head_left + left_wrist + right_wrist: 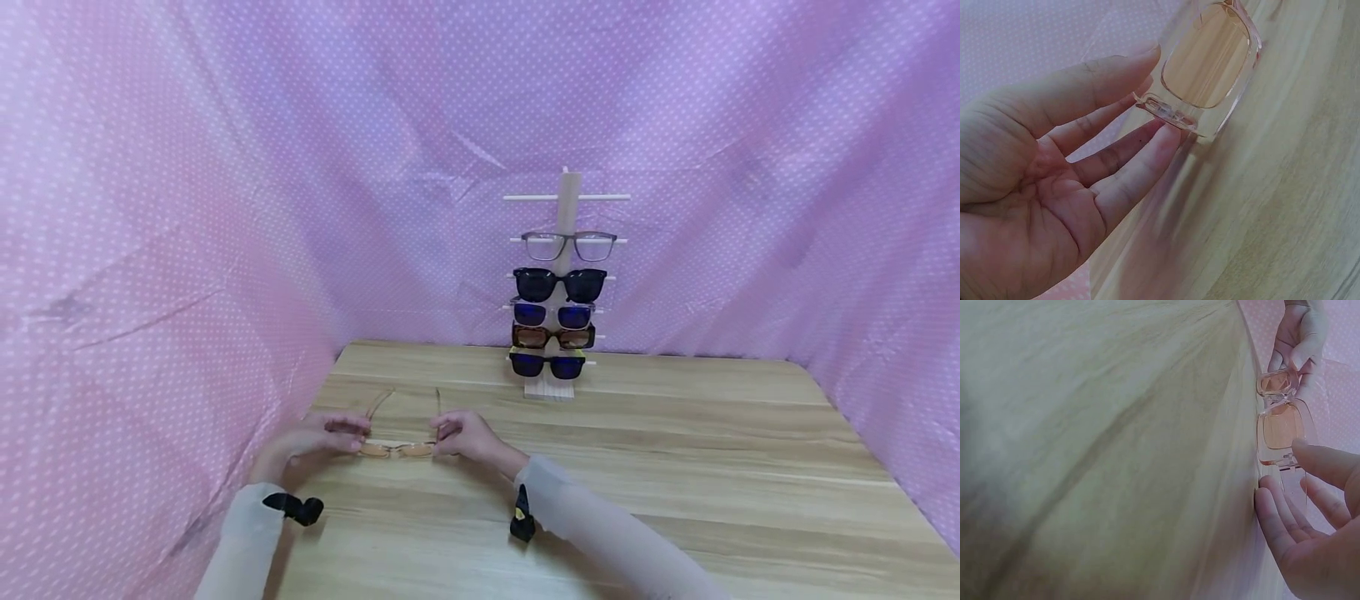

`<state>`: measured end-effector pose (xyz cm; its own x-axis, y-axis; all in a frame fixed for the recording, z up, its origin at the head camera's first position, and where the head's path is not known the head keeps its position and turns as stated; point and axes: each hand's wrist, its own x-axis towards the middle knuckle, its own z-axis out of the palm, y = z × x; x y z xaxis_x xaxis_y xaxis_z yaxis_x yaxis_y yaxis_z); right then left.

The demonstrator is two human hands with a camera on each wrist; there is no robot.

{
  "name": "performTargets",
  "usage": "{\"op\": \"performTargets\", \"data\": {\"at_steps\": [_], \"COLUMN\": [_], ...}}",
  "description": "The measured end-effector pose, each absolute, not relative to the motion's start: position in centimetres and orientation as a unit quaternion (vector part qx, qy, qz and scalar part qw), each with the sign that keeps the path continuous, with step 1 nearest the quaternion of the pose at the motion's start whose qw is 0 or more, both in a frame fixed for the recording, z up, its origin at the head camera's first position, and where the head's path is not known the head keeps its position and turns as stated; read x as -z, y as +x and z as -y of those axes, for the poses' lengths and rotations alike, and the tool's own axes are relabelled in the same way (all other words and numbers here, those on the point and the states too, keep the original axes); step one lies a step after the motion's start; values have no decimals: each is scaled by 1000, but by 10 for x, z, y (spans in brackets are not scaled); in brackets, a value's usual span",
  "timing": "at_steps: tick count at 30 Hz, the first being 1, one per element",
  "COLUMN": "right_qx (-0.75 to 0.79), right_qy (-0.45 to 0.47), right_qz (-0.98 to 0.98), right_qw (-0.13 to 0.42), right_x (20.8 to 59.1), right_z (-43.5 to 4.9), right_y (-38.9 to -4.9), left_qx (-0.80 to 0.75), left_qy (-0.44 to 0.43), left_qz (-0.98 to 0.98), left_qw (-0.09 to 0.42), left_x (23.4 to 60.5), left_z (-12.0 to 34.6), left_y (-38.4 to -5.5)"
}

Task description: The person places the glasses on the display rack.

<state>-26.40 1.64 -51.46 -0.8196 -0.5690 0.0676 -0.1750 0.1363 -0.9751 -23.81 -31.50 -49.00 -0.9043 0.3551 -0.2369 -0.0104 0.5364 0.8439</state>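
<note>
Orange-tinted glasses with a clear frame [415,450] are held low at the left part of the table, lenses toward the person, temples unfolded and pointing away. My left hand [326,433] grips their left end; in the left wrist view, the thumb and fingers [1163,147] are at the hinge corner beside the tinted lens [1210,56]. My right hand [472,437] pinches the opposite end near the hinge. In the right wrist view, that thumb is at the corner of the near lens [1282,428], with the fingers around the temple. Whether the frame touches the table is unclear.
Behind and to the right stands a wooden eyewear rack [568,204] with white crossbars. Clear-lens glasses [546,247], black sunglasses [536,285] and several other pairs hang on it. Pink dotted cloth [420,167] surrounds the wooden table [712,467] at the back and sides.
</note>
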Motion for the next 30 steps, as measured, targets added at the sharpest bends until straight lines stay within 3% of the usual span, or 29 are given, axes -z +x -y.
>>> {"op": "performTargets", "data": {"at_steps": [11, 16, 30], "right_qx": [626, 644, 637], "right_qy": [-225, -207, -181], "right_qz": [-725, -711, -733], "right_qw": [179, 193, 155], "right_x": [511, 510, 491], "right_z": [-28, -34, -51], "right_y": [-270, -275, -291], "left_qx": [-504, -507, -542], "left_qy": [12, 12, 16], "left_qz": [-841, -842, -824], "left_qw": [196, 185, 163], "left_x": [488, 483, 467], "left_z": [299, 292, 276], "left_y": [-239, -241, -250]}}
